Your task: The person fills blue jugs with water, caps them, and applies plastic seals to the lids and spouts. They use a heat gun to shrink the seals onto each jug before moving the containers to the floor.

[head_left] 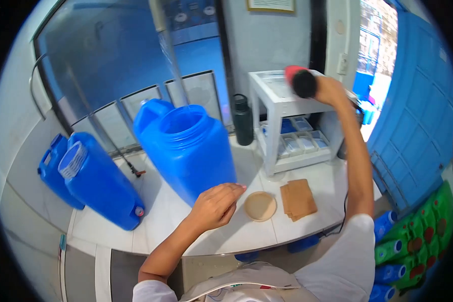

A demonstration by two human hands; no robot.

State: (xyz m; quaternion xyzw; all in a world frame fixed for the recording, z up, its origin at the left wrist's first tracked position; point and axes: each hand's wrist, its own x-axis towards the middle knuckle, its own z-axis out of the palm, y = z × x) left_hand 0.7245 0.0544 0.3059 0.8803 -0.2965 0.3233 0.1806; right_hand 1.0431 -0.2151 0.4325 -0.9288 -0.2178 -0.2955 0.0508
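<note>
A big blue water jug (189, 151) stands open-mouthed on the white counter (236, 231), tilted toward me. A stream of water (173, 65) falls from a pipe above into its mouth. My left hand (217, 204) rests against the jug's lower front side, fingers bent around it. My right hand (323, 88) is raised over the white shelf unit (274, 108), closed around a black and red tool (301, 80).
A second blue jug (103, 183) lies on its side at the left, another container (53, 168) behind it. A black bottle (243, 121), a round tan lid (260, 206) and brown pads (298, 199) sit on the counter. Blue door at right.
</note>
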